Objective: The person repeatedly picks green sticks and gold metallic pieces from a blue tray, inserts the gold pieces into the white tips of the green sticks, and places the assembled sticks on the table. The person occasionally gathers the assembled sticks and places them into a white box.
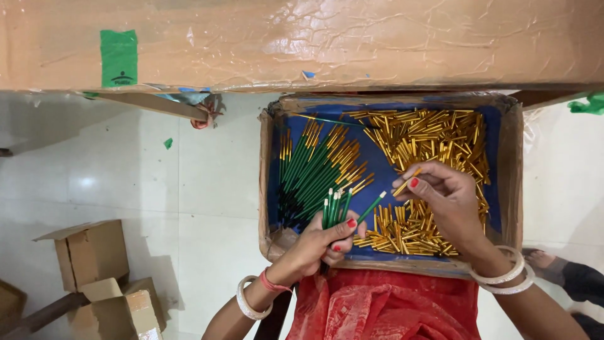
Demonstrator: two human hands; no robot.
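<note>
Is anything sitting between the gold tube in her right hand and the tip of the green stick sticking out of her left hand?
Nothing visible: between the gold tube and the green stick shows only bare blue box lining.

a shallow tray (514,189) rests on the person's lap, just under the edge of a big cardboard box (302,44) that spans the top of the view. inside the tray, a pile of assembled sticks (314,167) lies in the left half and a heap of short caps (428,135) fills the right half — the two are apart, with bare tray floor between. the left hand (324,242) sits at the tray's near edge, gripping a bunch of sticks (336,208) that point up over the tray. the right hand (443,195) hovers above the caps, pinching one cap (408,182). on the floor at far left stand small cartons (88,252).
</note>
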